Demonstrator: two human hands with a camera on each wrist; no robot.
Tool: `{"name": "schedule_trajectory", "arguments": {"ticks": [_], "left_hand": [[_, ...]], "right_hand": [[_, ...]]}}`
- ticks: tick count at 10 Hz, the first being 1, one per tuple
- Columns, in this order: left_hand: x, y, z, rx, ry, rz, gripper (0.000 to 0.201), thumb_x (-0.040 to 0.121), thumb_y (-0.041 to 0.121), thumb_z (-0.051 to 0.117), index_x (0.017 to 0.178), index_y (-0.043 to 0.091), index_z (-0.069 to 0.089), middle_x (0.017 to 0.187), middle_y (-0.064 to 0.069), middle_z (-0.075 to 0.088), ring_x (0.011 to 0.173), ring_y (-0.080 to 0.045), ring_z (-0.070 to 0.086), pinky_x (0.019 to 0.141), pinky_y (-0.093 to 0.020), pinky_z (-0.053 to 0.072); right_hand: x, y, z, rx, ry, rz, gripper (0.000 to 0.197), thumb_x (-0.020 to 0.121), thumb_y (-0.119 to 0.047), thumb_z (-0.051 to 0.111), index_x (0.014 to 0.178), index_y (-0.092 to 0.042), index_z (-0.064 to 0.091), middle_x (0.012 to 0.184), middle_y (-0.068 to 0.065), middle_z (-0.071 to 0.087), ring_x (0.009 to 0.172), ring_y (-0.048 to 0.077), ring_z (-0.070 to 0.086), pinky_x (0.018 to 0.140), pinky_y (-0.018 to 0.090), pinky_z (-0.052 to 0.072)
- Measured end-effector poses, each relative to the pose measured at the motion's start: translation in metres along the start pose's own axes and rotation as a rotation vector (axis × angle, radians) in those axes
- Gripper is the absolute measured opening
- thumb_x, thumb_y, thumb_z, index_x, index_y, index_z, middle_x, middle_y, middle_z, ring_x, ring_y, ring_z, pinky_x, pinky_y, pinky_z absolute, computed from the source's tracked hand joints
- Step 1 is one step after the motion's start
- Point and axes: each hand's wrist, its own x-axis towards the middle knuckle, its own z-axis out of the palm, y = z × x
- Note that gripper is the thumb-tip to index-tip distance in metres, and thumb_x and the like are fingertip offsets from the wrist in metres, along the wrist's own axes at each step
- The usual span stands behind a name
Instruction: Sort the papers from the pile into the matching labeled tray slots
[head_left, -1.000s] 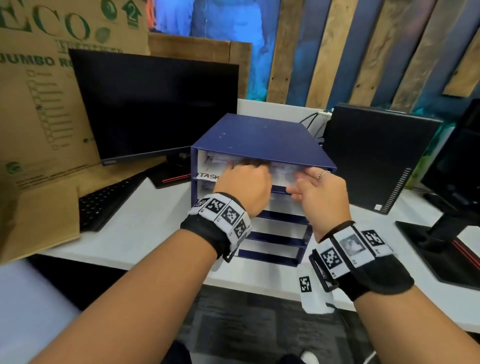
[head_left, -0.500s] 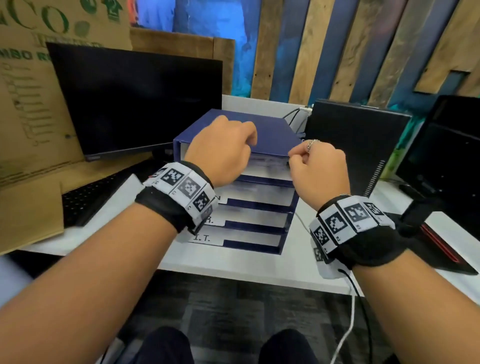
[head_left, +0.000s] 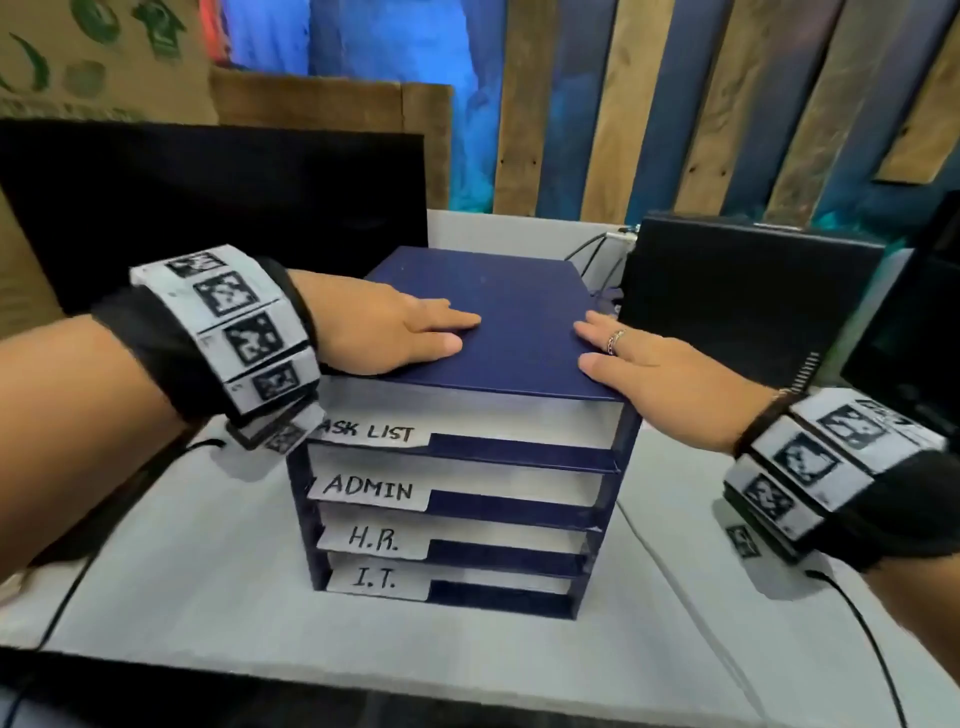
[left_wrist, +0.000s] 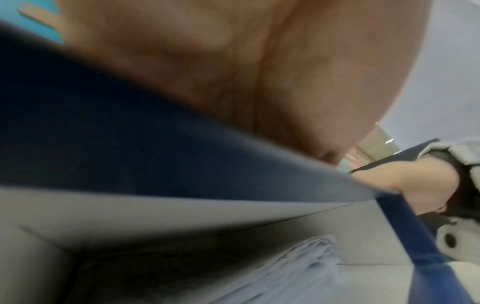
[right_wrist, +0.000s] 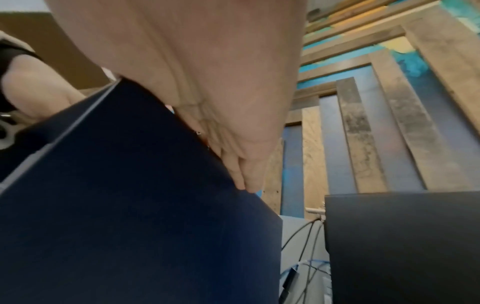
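A dark blue paper tray (head_left: 514, 312) with stacked slots stands on the white desk. Its white labels read TASK LIST (head_left: 374, 432), ADMIN (head_left: 370, 488), H.R. (head_left: 374, 538) and I.T. (head_left: 375, 578). My left hand (head_left: 395, 332) lies flat on the left side of the tray's top, fingers straight. My right hand (head_left: 639, 364) lies flat on the right side, a ring on one finger. In the left wrist view a stack of white papers (left_wrist: 293, 273) sits inside the top slot under the blue lid (left_wrist: 130, 156). The right wrist view has my fingers (right_wrist: 244, 176) pressed on the blue top (right_wrist: 130, 205).
A black monitor (head_left: 208, 208) stands at the back left with a cardboard box (head_left: 104, 57) behind it. A black computer case (head_left: 748, 291) stands right of the tray, cables (head_left: 597, 249) behind. Another monitor (head_left: 924, 322) is at far right. A white cable (head_left: 675, 587) runs across the desk.
Both hands have left the front of the top slot, risen and flattened onto the tray's top. The view has moved closer and lower, so the labels now show.
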Motion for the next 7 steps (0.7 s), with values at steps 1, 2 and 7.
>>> {"name": "schedule_trajectory", "arguments": {"ticks": [1, 2, 7], "left_hand": [[-0.007, -0.006, 0.002, -0.02, -0.129, 0.028, 0.067, 0.079, 0.073, 0.012, 0.144, 0.064, -0.001, 0.159, 0.028, -0.004, 0.151, -0.013, 0.005, 0.122, -0.03, 0.0], [-0.012, -0.007, 0.007, -0.012, -0.141, 0.041, 0.064, 0.079, 0.072, 0.003, 0.14, 0.065, -0.015, 0.156, 0.029, -0.019, 0.15, -0.011, -0.01, 0.123, -0.042, -0.002], [-0.022, -0.003, 0.032, -0.051, 0.127, -0.023, 0.053, 0.099, 0.063, 0.019, 0.151, 0.052, 0.016, 0.161, 0.019, 0.016, 0.149, -0.026, 0.021, 0.114, -0.053, 0.013]], "right_hand": [[0.004, 0.01, 0.004, 0.055, -0.047, -0.015, 0.061, 0.1, -0.049, 0.034, 0.158, -0.035, 0.02, 0.162, -0.026, 0.008, 0.148, -0.005, 0.01, 0.115, 0.015, 0.006], [0.003, 0.006, 0.002, 0.034, -0.054, -0.03, 0.07, 0.091, -0.051, 0.029, 0.158, -0.035, 0.016, 0.161, -0.029, 0.005, 0.146, -0.014, -0.002, 0.115, 0.012, 0.0], [0.009, -0.016, -0.039, -0.01, -0.32, 0.049, 0.061, 0.101, -0.041, 0.047, 0.157, -0.033, 0.023, 0.162, -0.027, 0.001, 0.149, -0.008, -0.003, 0.122, 0.016, 0.005]]}}
